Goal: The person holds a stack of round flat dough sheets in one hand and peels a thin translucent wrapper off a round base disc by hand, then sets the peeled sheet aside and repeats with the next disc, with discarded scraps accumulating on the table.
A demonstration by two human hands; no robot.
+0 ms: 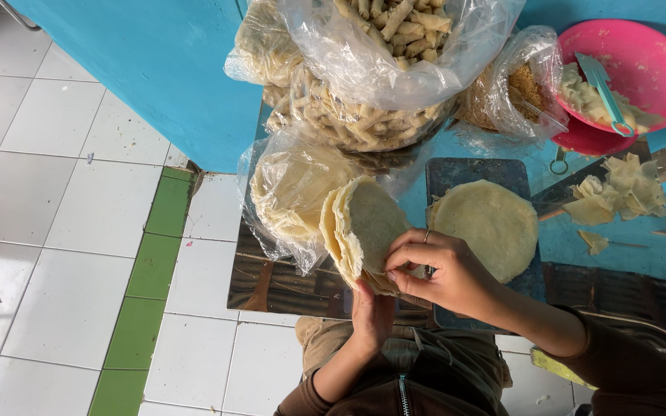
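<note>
Currently the left hand (371, 312) props a stack of thin wrappers (360, 231) upright from below, fingers closed around its lower edge. The right hand (433, 270) pinches the top sheet's rim. These sheets look soft and tear-prone; peeling from the edge seems safest.

Bagged rolls (364, 115) crowding; board's (456, 173) front free.

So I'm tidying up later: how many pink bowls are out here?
2. One pink bowl sits at the top right, holding filling and a teal scraper; a second pink bowl lies beneath it, mostly hidden.
</note>
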